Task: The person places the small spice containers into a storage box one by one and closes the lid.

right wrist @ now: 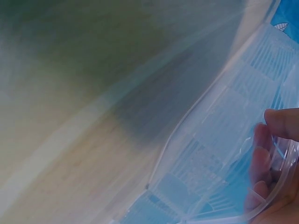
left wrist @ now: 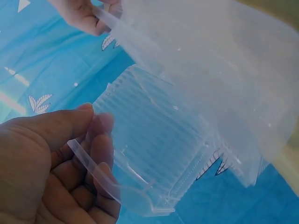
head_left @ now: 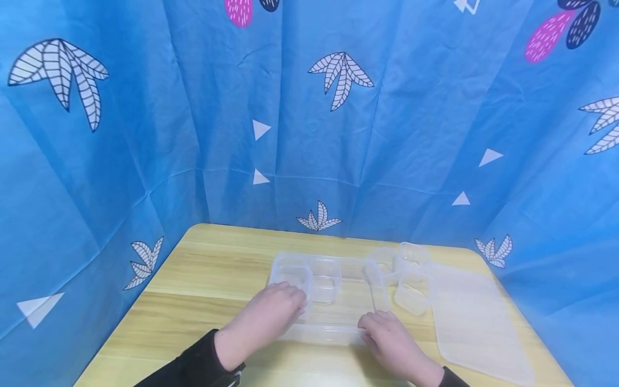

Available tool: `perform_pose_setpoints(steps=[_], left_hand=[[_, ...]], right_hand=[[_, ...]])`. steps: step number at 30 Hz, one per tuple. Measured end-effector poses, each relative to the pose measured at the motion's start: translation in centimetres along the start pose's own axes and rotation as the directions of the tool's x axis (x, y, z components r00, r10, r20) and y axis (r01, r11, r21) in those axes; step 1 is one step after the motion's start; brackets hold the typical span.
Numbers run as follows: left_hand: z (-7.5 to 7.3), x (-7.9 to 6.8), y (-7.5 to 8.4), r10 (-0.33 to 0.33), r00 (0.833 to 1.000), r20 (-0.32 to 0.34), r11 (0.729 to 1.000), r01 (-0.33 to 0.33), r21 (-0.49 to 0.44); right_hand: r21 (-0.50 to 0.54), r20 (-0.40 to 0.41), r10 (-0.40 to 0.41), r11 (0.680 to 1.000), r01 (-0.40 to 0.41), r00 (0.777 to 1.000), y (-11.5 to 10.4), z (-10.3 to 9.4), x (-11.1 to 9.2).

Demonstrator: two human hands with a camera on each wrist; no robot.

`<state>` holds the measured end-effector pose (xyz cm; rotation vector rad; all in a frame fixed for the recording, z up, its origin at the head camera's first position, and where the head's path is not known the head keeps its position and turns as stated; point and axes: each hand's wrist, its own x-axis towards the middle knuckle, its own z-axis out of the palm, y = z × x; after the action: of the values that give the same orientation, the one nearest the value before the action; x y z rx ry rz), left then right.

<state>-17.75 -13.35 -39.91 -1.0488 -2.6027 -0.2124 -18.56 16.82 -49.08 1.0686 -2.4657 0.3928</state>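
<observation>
A large clear plastic box [head_left: 329, 334] lies on the table with small clear bins at its left end. My left hand [head_left: 273, 312] is over that end and pinches the rim of a small clear bin [head_left: 290, 275]; in the left wrist view, thumb and fingers close on a thin clear edge [left wrist: 105, 186]. Another small bin [head_left: 325, 285] stands just right of it inside the box. At the front right corner, my right hand [head_left: 389, 341] grips the box's rim, its fingers curled over the clear wall in the right wrist view.
Behind the box's right end, several small clear bins [head_left: 412, 293] stand close together. A flat translucent lid [head_left: 476, 322] lies at the right of the wooden table [head_left: 208, 269]. Blue patterned curtains [head_left: 319, 134] hang around the back and sides.
</observation>
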Motion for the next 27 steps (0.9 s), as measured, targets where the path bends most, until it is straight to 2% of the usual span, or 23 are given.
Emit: perform_pose_setpoints(steps=[5,14,27], left_hand=[[0.8,0.0,0.1,-0.015,1.000,0.013,1.000,0.015,0.008],[2.0,0.1,-0.2,-0.031,0.999,0.030,0.999,0.030,0.034],[2.4,0.0,-0.2,-0.037,0.996,0.083,0.999,0.035,0.019]], right_hand=[[0.015,0.024,0.011,1.000,-0.011,1.000,0.0,-0.1,0.0],[0.009,0.017,0.003,1.000,-0.003,1.000,0.0,0.0,-0.1],[0.008,-0.003,-0.011,1.000,0.011,1.000,0.0,0.1,-0.1]])
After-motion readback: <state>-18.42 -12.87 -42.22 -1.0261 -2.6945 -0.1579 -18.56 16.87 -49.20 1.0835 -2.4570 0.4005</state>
